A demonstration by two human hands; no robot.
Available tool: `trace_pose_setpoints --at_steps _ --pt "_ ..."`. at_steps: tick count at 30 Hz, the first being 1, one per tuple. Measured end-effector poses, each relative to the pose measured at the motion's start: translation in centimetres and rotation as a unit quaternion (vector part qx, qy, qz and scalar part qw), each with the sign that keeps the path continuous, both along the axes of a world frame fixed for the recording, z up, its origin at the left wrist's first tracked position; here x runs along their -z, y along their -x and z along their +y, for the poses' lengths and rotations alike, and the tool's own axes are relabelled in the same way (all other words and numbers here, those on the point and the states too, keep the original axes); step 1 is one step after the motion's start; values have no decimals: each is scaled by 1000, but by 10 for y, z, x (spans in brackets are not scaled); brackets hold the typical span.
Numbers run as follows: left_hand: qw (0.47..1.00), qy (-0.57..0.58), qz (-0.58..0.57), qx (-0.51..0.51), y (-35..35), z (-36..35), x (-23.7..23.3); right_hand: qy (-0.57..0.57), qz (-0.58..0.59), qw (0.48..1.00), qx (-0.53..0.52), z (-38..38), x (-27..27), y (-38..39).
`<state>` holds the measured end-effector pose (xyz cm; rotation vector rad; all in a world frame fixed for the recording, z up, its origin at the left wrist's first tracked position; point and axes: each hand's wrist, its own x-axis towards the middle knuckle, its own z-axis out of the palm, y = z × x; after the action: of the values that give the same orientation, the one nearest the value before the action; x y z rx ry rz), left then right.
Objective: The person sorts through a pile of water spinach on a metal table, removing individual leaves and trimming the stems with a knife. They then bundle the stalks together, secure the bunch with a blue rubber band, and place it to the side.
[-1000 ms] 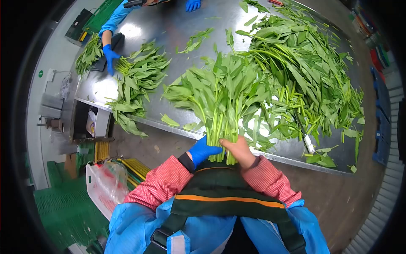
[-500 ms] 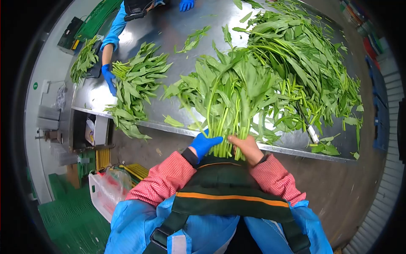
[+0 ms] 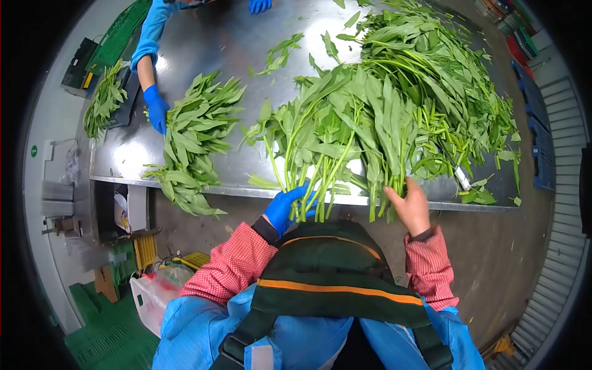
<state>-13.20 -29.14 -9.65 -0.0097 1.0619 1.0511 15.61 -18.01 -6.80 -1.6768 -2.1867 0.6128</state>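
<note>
My left hand [image 3: 287,207], in a blue glove, is closed around the stems of a loose bunch of water spinach [image 3: 327,123] at the table's near edge. Its leaves fan out away from me over the metal. Further right, my bare right hand [image 3: 407,205] grips the stems of a smaller part of the greens [image 3: 385,132], thumb on the near side. A gap shows between the two stem groups, while their leaves still overlap. Right of that hand lies a tool with a white handle [image 3: 462,178], its far end partly hidden among cut stems.
A large heap of greens [image 3: 438,80] covers the table's right side. At left, a co-worker's blue-gloved hand [image 3: 156,110] touches another bunch [image 3: 200,120]. More greens [image 3: 105,102] sit on a dark device at the far left edge. The metal table [image 3: 246,117] carries scattered leaves.
My right hand has moved right with some of the stems, opening a gap from those in my left hand. The co-worker's hand has shifted slightly left.
</note>
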Motion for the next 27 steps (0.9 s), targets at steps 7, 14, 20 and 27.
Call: trace_pose_setpoints --at_steps 7,14,20,27 --pt "996 -62 -59 37 7 -6 -15 -82 144 973 -160 -29 -49 87" --pt "980 -125 111 113 22 -11 -18 41 65 983 -165 -33 8 124" --pt "997 -37 -40 55 23 -15 -17 33 71 985 -152 -42 -25 145" --pt "996 -58 -28 59 22 -12 -24 102 152 972 -149 -39 -8 136"
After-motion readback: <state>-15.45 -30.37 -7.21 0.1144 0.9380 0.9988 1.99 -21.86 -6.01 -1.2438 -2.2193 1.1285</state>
